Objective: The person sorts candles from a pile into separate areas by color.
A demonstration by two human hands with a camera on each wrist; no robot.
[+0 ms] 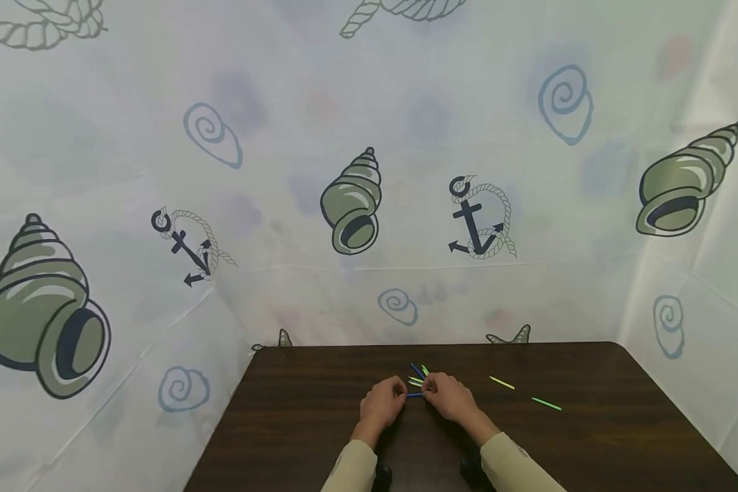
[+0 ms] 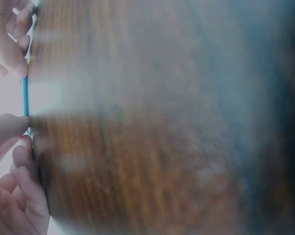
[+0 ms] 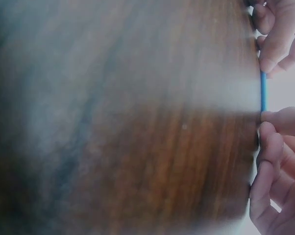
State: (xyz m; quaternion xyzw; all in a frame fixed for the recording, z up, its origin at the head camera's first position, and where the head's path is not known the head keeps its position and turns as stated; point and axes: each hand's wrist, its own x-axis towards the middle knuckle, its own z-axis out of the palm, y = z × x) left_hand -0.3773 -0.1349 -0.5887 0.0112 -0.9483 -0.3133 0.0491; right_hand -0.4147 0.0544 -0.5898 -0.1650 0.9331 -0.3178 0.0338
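Note:
A thin blue stick (image 1: 415, 395) lies level between both hands, low over the brown tabletop. My left hand (image 1: 383, 402) pinches its left end between thumb and fingers. At the other end, my right hand (image 1: 447, 394) pinches it the same way. Both wrist views show only the middle of this blue stick (image 2: 25, 98) uncovered, its ends hidden by fingertips. Just beyond the hands sit a second blue stick (image 1: 416, 370), a green stick (image 1: 425, 370) and yellow-green sticks (image 1: 415, 383), partly covered by the right hand.
Off to the right on the dark wooden table (image 1: 295, 417) lie a yellow stick (image 1: 502, 383) and, nearer, a green stick (image 1: 547, 404). A pale cloth (image 1: 283, 294) printed with shells and anchors hangs behind the table and at its sides.

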